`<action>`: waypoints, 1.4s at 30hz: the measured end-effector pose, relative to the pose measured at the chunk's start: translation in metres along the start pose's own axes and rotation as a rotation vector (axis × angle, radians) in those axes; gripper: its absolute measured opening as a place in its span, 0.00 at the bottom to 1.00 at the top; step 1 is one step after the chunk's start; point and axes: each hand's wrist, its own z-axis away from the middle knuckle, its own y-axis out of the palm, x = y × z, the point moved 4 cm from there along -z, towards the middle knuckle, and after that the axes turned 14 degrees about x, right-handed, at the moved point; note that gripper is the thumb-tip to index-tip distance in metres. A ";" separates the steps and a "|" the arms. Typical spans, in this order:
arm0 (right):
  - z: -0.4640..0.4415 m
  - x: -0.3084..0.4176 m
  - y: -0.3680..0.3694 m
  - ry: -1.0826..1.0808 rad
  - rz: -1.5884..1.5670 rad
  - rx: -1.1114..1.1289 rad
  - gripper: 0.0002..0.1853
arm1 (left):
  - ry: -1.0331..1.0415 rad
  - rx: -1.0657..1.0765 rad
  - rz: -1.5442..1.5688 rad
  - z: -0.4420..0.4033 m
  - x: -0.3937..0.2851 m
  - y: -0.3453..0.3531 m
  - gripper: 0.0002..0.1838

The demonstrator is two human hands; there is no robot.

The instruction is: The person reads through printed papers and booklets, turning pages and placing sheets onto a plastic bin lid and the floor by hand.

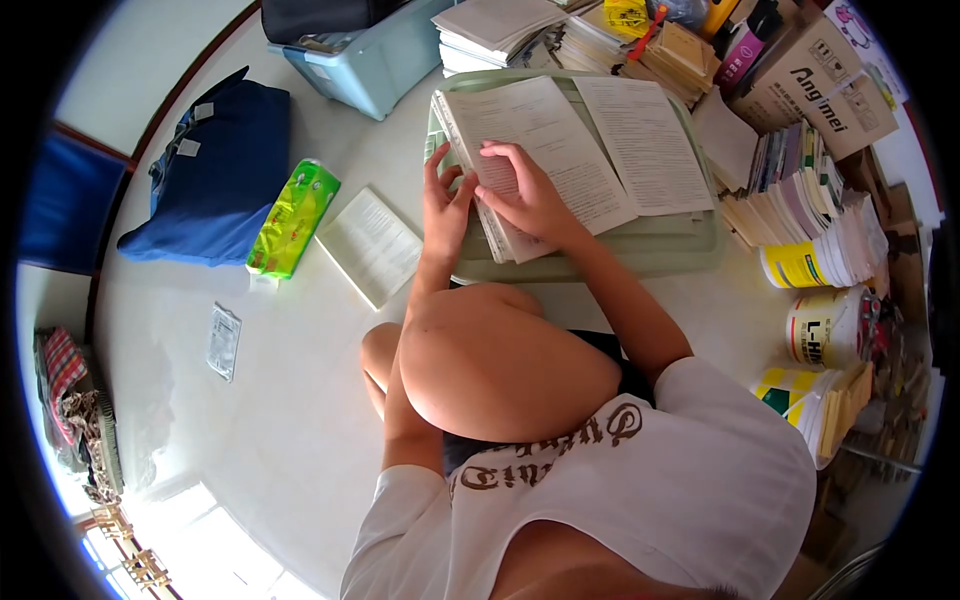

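A thick stack of printed pages [545,130] lies on a pale green lid or tray [640,250]. My left hand [446,205] is at the stack's left edge, fingers bent and apart, thumb pointing toward the other hand. Over the left part of the page, my right hand [528,195] rests with its index finger curved and its thumb near my left thumb. Whether anything thin is between the thumbs cannot be made out. To the right of the stack lies a separate printed sheet [645,140].
An open booklet [372,245], a green tissue pack [293,220], a blue bag [225,170] and a silver packet [223,342] lie to the left. Behind are a blue bin [375,65] and paper stacks [495,30]. Buckets [825,325] and a cardboard box [815,90] stand right.
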 end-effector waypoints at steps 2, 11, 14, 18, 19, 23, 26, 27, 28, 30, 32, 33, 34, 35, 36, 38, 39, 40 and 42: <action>-0.003 -0.002 0.005 0.022 -0.011 0.006 0.29 | 0.006 0.018 -0.001 -0.002 0.004 -0.002 0.33; -0.005 -0.003 0.004 0.013 -0.075 -0.035 0.32 | 0.032 0.031 0.077 -0.002 -0.007 0.004 0.34; -0.005 0.001 0.002 0.040 -0.073 -0.004 0.31 | 0.034 0.038 0.071 -0.003 -0.007 0.004 0.33; -0.005 0.000 0.002 0.053 -0.103 0.012 0.31 | 0.028 0.025 0.061 -0.004 -0.006 0.004 0.33; -0.004 -0.001 0.002 0.057 -0.112 0.015 0.32 | 0.020 0.021 0.062 -0.004 -0.006 0.004 0.33; -0.005 -0.003 0.002 0.016 -0.082 -0.005 0.32 | 0.010 0.022 0.076 -0.004 -0.005 0.003 0.34; -0.004 -0.002 0.001 0.019 -0.079 -0.003 0.32 | -0.003 0.028 0.109 -0.003 -0.007 0.004 0.35; -0.004 -0.001 0.000 0.016 -0.076 -0.003 0.32 | -0.004 0.028 0.109 -0.003 -0.007 0.004 0.35; -0.004 -0.001 0.000 0.013 -0.073 -0.004 0.32 | -0.003 0.030 0.112 -0.004 -0.007 0.004 0.35; -0.004 -0.001 0.000 0.007 -0.065 -0.005 0.32 | -0.004 0.032 0.116 -0.005 -0.004 0.003 0.35; -0.004 0.000 0.000 0.001 -0.056 -0.006 0.32 | 0.023 0.018 0.070 -0.006 0.000 0.001 0.37; -0.004 0.001 -0.001 0.009 -0.055 -0.014 0.31 | 0.022 0.017 0.070 -0.005 -0.001 0.001 0.37; -0.004 0.001 -0.001 0.016 -0.054 -0.023 0.30 | 0.030 0.017 0.046 -0.005 -0.002 0.002 0.38; -0.003 -0.001 -0.001 0.016 -0.054 -0.022 0.30 | 0.037 0.018 0.023 -0.004 -0.004 0.004 0.39; -0.002 -0.007 -0.001 0.052 -0.077 -0.039 0.29 | 0.039 0.018 0.024 -0.004 -0.004 0.004 0.39; -0.001 -0.016 -0.001 0.086 -0.097 -0.056 0.27 | -0.002 0.013 -0.030 -0.004 -0.006 0.006 0.41; -0.001 -0.019 -0.002 0.123 -0.156 -0.076 0.26 | 0.002 0.013 -0.029 -0.004 -0.006 0.005 0.41; -0.002 -0.022 -0.004 0.157 -0.214 -0.094 0.25 | -0.011 0.010 -0.026 -0.004 -0.005 0.005 0.42; -0.003 -0.022 -0.011 0.165 -0.233 -0.085 0.24 | -0.014 0.005 -0.024 -0.004 -0.007 0.004 0.43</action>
